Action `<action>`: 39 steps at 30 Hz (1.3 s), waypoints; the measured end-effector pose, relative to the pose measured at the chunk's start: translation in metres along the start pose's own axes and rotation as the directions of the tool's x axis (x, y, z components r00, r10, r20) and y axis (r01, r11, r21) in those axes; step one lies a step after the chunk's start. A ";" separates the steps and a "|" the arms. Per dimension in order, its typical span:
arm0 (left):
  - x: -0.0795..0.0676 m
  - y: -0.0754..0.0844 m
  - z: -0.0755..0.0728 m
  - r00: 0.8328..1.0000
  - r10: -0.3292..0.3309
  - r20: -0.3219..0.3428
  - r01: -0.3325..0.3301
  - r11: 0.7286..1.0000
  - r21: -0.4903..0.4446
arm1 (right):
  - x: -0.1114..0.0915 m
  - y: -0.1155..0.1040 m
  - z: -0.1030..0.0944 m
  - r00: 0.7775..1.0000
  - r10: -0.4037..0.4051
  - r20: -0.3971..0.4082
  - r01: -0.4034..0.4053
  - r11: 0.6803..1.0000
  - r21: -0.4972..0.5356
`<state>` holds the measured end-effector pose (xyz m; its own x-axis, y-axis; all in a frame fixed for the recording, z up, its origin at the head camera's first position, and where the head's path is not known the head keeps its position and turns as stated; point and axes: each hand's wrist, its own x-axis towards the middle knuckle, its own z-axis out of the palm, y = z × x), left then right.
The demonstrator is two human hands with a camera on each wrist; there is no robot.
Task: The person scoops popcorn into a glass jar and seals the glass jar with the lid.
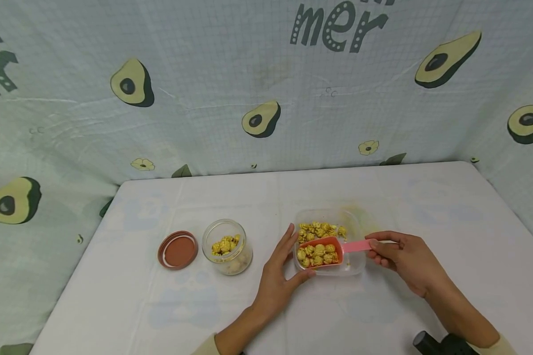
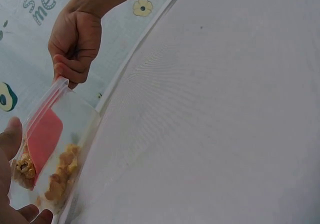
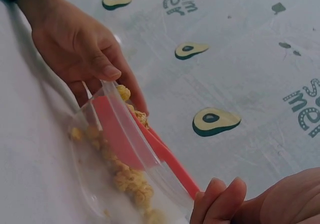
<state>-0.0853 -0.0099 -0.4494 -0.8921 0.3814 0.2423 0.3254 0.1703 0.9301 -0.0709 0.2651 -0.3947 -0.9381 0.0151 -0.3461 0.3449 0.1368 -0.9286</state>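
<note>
A clear plastic container [image 1: 353, 268] holding yellow popcorn [image 1: 317, 230] stands on the table. My right hand [image 1: 404, 259] pinches the handle of a pink scoop [image 1: 355, 246] between thumb and fingers. The scoop's bowl is full of popcorn and lies over the container's near part. Spread along the container's left side, my left hand [image 1: 277, 276] touches it with fairly straight fingers, the thumb at the near corner. In the right wrist view, the left thumb [image 3: 107, 73] lies at the container's rim. The left wrist view shows the scoop [image 2: 45, 136] through the clear wall.
Left of the container stands an open glass jar [image 1: 244, 259] with popcorn inside. Beside it, a round brown lid [image 1: 178, 250] lies on the white-covered table [image 1: 124, 301]. A black object [image 1: 444, 344] is at the right arm's wrist. A cloth printed with avocados [image 1: 259, 120] hangs behind.
</note>
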 end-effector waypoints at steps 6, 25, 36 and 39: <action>0.000 0.000 0.000 1.000 -0.002 0.003 0.002 1.000 0.000 | 0.001 0.002 -0.007 1.000 0.007 0.010 -0.008 1.000 0.029; 0.001 -0.002 0.001 0.999 0.049 -0.015 -0.049 0.999 0.008 | 0.004 -0.001 -0.007 0.999 0.008 0.033 -0.008 1.000 0.007; 0.001 -0.002 0.001 1.000 0.021 -0.006 -0.021 1.000 0.008 | 0.004 -0.003 0.001 0.999 0.009 0.034 -0.010 1.000 0.013; 0.001 -0.001 0.001 1.000 0.006 0.000 -0.006 1.000 0.000 | 0.004 -0.002 -0.001 0.999 0.024 0.031 -0.025 1.000 0.019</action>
<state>-0.0862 -0.0093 -0.4501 -0.8900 0.3827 0.2480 0.3311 0.1682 0.9285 -0.0756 0.2662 -0.3945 -0.9280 -0.0120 -0.3724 0.3685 0.1178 -0.9221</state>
